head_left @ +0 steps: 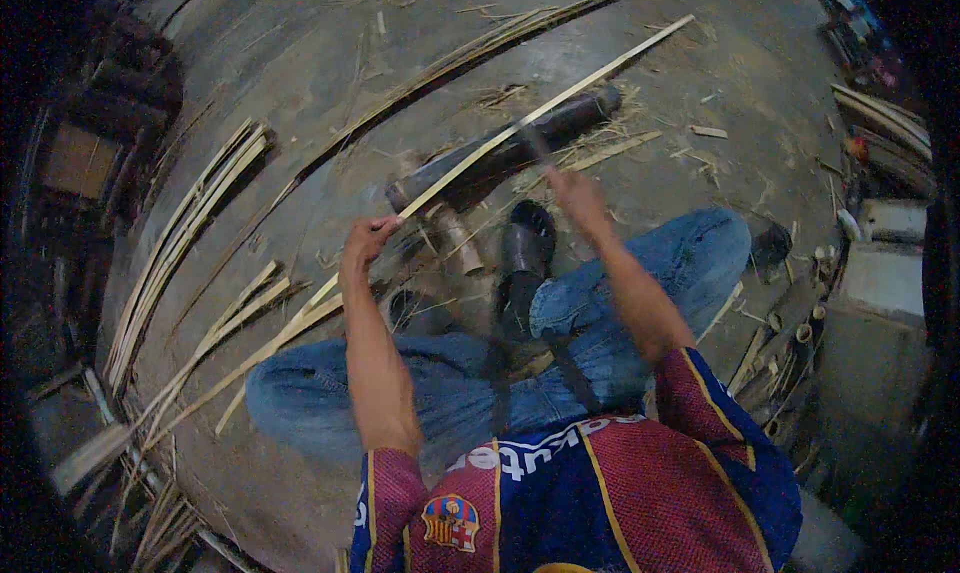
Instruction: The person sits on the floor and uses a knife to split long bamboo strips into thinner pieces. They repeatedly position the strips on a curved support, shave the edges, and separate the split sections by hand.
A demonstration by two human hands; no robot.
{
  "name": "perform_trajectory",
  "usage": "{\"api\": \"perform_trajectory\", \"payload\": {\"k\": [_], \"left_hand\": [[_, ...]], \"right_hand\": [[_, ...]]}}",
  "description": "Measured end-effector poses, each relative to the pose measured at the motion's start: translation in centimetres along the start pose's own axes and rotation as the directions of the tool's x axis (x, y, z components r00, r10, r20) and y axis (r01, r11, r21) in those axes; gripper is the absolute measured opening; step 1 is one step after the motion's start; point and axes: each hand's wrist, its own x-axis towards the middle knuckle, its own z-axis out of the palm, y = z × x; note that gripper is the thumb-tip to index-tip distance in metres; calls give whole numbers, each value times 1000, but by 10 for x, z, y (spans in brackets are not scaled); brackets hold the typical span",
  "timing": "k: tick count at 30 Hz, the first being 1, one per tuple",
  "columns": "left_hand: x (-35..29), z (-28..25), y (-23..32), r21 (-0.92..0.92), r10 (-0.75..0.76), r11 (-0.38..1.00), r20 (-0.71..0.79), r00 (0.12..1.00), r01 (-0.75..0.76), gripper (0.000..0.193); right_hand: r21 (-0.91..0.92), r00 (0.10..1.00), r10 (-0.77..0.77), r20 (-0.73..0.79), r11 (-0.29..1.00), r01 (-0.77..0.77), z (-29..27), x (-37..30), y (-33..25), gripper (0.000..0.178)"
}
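My left hand (370,241) pinches a long pale bamboo strip (600,76) near its lower left part. The strip slants up to the right across a dark log (575,120) lying on the floor. Over the log, my right hand (577,195) is closed round a knife (536,143); its blade, smeared by motion, reaches the strip from the near side. The handle is mostly hidden in my fingers. A short wooden piece (458,243) touches the near side of the log, just right of my left hand.
Long split strips (420,91) lie beyond the log. A bundle of strips (185,218) and more split pieces (250,308) are at left. Cut bamboo tubes (803,333) and a pale box (890,263) stand at right. A dark boot (527,238) is between my hands; shavings litter the floor.
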Motion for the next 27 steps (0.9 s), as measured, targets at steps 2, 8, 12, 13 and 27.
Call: {"api": "perform_trajectory", "payload": {"k": [2,8,12,13,27], "left_hand": [[-6,-9,30,60,-198,979,77,977,194,41],[-6,22,54,-84,-15,996,16,1000,17,42],[-3,52,74,-129,157,974,-207,966,-186,38],[-1,57,75,-130,190,966,-239,952,-225,36],[-2,81,99,49,-44,996,-516,856,81,23]], "right_hand": [[-159,994,37,-100,986,-52,-27,24,34,63],[-314,980,-114,-166,948,57,-10,26,40,64],[-292,991,-10,-130,956,-28,-13,18,21,62],[-284,993,14,-116,958,-47,-14,17,19,62],[-267,987,48,-150,960,-87,-3,19,29,58]]}}
